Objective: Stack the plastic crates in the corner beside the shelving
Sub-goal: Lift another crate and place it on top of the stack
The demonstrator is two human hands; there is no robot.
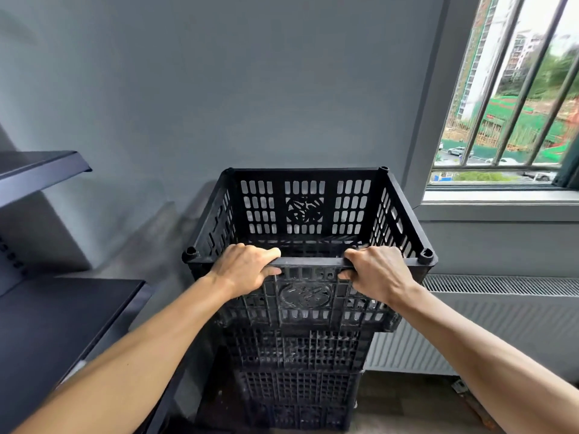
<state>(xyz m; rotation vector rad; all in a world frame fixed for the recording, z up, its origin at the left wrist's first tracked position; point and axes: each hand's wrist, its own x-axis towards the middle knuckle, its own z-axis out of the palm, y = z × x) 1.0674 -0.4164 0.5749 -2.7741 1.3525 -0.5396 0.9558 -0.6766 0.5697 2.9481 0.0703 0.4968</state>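
Note:
A black slotted plastic crate point(308, 208) sits on top of a stack of black crates point(297, 380) in the corner, against the grey wall. Its open top faces up and it looks empty. My left hand point(246, 269) is wrapped over the left part of its near rim. My right hand point(380, 272) grips the same rim further right, fingers curled inside. The top crate appears to rest on the crate below, slightly wider than it in view. Dark shelving point(47, 324) stands just left of the stack.
A white radiator point(488, 327) runs along the wall on the right under a barred window point(507, 95) and its sill. An upper shelf edge point(59, 164) juts out at the left. Brown floor point(407, 402) shows at the stack's right.

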